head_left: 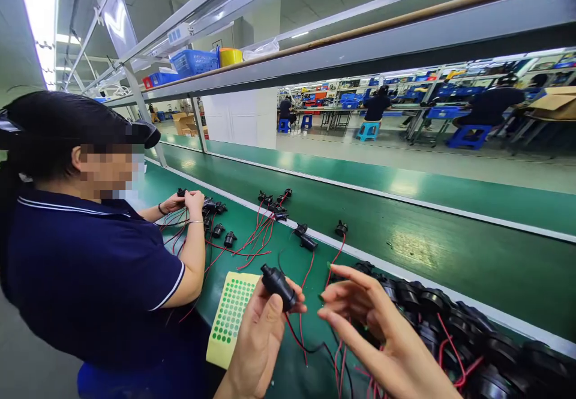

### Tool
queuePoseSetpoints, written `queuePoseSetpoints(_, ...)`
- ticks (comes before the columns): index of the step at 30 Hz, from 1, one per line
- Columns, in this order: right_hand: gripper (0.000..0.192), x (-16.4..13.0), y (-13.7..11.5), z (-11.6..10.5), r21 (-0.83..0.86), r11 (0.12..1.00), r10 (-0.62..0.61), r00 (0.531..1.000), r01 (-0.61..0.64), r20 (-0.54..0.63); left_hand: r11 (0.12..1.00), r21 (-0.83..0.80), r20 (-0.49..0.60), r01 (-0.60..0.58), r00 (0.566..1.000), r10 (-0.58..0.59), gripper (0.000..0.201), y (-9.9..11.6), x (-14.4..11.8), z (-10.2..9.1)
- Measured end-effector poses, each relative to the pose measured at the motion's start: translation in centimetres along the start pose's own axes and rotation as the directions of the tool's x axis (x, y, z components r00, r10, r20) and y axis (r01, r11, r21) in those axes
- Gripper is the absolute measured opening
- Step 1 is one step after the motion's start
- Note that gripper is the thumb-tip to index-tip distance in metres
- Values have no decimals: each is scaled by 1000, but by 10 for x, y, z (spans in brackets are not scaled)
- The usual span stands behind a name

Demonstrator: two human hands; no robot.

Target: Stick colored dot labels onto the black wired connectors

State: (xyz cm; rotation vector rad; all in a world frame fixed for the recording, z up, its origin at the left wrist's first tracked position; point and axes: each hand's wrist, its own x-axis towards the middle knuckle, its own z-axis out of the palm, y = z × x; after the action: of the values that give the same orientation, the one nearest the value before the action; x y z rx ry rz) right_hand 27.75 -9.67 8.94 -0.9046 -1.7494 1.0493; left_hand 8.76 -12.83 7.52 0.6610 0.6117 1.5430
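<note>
Hovering, right hand (377,321) curves (left hand (261,330) clasps cylinder (279,288)).

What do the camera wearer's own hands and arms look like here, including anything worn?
The left hand and right hand are both bare, with no gloves, rings or bracelets visible. No sleeve shows on the parts of the arms in view. Small green spots show at two of the right hand's fingertips.
</note>
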Motion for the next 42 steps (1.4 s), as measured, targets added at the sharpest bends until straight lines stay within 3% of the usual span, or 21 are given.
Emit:
queuePoseSetpoints(4,27,10,-7,-14,16,997,74,997,-74,12,981,195,117,4,993,-28,39,-4,-8,-4)
queuePoseSetpoints(7,23,10,-12,-14,25,995,93,995,-94,41,969,242,155,43,984,-83,48,-9,-14,-3)
queuePoseSetpoints(12,24,7,-14,-8,-183,983,-37,998,27,-48,989,104,162,107,979,-123,39,-15,-14,-2)
queuePoseSetpoints(18,35,7,-12,-4,-343,922,-225,969,177,-105,987,14,180,161,970,-161,34,-19,-12,-8)
queuePoseSetpoints(25,34,5,-15,-6,-367,908,-253,963,202,-96,969,-126,161,212,968,-191,26,-14,-15,2)
queuePoseSetpoints(31,32,-1,-13,-12,-355,925,-180,980,137,-90,952,-184,225,245,953,-202,30,-12,-11,1)
queuePoseSetpoints(37,30,-1,-12,-18,-311,949,-107,982,54,-156,944,-80,227,320,928,-296,36,-11,-13,-7)
queuePoseSetpoints(40,29,-2,-16,-18,-288,957,-80,985,33,-152,962,92,212,256,939,-270,44,-10,-13,-9)
queuePoseSetpoints(42,27,-2,-19,-18,-256,967,-34,986,-9,-165,952,267,230,148,950,-212,51,-9,-12,-12)
